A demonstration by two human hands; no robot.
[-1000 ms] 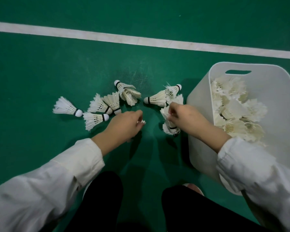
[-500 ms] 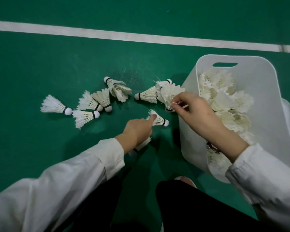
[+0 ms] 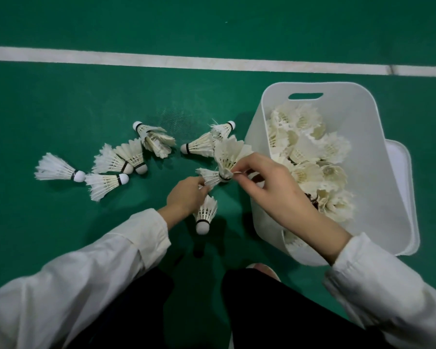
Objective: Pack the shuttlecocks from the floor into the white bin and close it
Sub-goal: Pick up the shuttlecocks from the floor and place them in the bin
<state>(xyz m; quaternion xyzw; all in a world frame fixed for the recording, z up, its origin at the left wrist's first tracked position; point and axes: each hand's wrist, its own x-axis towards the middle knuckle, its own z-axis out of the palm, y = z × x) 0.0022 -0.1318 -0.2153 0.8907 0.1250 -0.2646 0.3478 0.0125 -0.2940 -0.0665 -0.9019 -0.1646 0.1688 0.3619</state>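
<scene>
Several white feather shuttlecocks (image 3: 116,162) lie scattered on the green floor left of the white bin (image 3: 378,157). The bin stands open and holds several shuttlecocks (image 3: 310,157). My right hand (image 3: 267,182) pinches the base of one shuttlecock (image 3: 230,153), lifted just left of the bin's wall. My left hand (image 3: 186,195) grips another shuttlecock (image 3: 209,176) by its feathers, and a second one (image 3: 205,214) juts out below the hand, cork toward me. The two hands are close together.
A white court line (image 3: 212,62) crosses the floor beyond the pile. The bin's white lid (image 3: 403,172) lies under or behind the bin at right. My dark-trousered knees (image 3: 275,311) and a shoe tip (image 3: 262,269) fill the bottom of the view.
My right hand lifted a shuttlecock off the floor toward the bin. My left hand moved right, picked up a second shuttlecock, and now sits beside the right hand.
</scene>
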